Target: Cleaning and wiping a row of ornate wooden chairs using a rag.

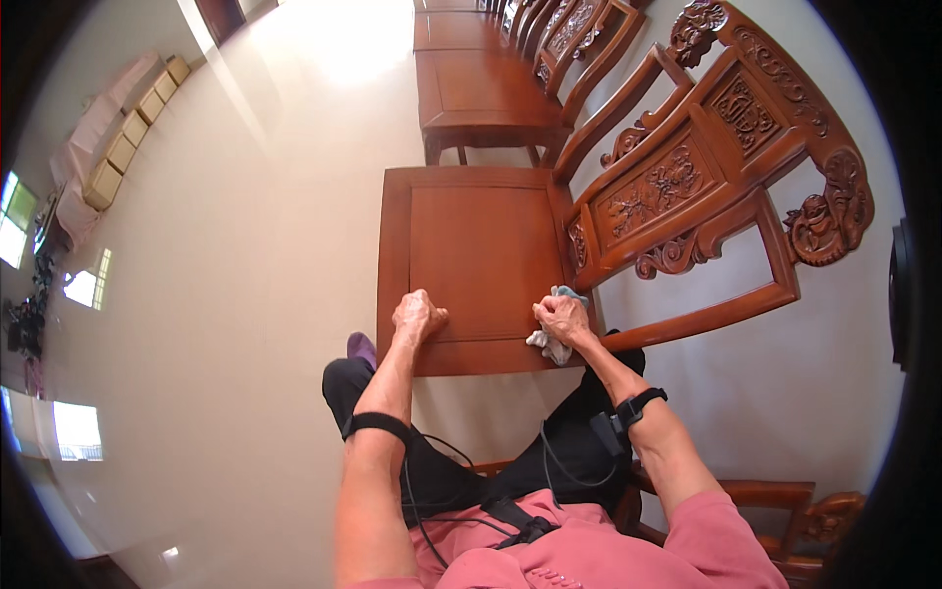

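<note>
A carved reddish-brown wooden chair stands side-on before me, its flat seat (478, 250) in front and its openwork backrest (662, 180) to the right. On the seat's near right part my right hand (563, 319) is closed on a crumpled grey and blue cloth (553, 349), which sticks out above and below the fingers. My left hand (418, 315) rests as a loose fist at the seat's near left part. No object shows in it, though its palm side is hidden.
More carved wooden chairs (493, 88) stand in a row beyond this one. Part of another chair (765, 493) shows at the lower right. Cables (423, 508) hang over my lap. Pale boxes (103, 184) line the far left of the glossy floor (243, 294).
</note>
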`<state>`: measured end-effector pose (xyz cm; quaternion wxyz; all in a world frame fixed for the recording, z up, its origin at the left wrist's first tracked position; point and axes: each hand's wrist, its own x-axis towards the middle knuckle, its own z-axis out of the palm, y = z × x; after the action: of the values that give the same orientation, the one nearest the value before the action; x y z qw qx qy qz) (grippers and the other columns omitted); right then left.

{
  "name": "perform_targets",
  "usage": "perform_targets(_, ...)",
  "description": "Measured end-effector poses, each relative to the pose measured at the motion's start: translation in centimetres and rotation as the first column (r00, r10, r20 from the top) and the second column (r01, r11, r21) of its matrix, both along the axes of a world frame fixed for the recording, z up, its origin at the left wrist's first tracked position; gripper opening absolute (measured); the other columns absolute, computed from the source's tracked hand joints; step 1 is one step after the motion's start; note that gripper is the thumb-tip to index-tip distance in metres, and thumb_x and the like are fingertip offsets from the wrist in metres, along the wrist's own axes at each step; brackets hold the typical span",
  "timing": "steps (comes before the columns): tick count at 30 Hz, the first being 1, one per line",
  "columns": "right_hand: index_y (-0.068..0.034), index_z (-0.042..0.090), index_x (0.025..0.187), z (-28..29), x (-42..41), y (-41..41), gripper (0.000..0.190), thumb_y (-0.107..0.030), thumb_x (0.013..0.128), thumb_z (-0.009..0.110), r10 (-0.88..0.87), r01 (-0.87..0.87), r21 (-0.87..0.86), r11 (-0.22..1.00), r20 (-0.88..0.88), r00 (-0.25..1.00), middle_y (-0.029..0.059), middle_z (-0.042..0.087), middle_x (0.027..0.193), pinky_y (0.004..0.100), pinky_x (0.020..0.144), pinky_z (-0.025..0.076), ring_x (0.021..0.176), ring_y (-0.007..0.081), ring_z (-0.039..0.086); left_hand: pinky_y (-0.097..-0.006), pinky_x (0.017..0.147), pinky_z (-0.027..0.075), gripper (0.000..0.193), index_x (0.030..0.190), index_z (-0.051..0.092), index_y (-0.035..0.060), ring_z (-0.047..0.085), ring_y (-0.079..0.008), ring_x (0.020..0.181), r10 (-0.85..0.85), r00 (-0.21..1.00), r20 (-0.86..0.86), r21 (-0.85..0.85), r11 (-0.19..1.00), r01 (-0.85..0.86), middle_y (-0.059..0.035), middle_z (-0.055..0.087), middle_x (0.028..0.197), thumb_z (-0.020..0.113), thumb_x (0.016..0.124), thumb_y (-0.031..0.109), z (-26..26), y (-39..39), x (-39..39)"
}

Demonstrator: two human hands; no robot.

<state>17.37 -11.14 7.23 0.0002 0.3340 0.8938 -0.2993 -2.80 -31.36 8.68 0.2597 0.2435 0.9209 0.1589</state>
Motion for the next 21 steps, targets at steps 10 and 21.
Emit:
perform_targets(10,-0.01,0.069,0.076,1.0,-0.5,-1.1,0.032,-0.04,0.08,0.057,-0.12,0.12,0.038,0.992,-0.002,0.993,0.0157,0.066,0.075,0.0433,0.069,0.051,0.076,0.0326,0.065,-0.0481,0.077,0.049,0.037,0.097,0.056,0.0035,0.063,-0.0368,0.091,-0.269,0.954,-0.133,0.002,0.962,0.272,-0.0222,0.065,0.097,0.066,0.077,0.033,-2.3,-1.0,2.5)
perform_targets(21,-0.013,0.072,0.08,2.2,0.2,-1.2,0.032,-0.041,0.079,0.056,-0.157,0.157,0.007,0.988,0.032,0.987,0.012,0.068,0.088,0.0404,0.077,0.052,0.085,0.0296,0.065,-0.0409,0.093,0.043,0.041,0.132,0.039,0.0027,0.055,-0.0264,0.106,-0.66,0.545,0.517,0.854,0.354,-0.381,-0.0142,0.055,0.122,0.037,0.098,0.026,22.7,2.2,11.4)
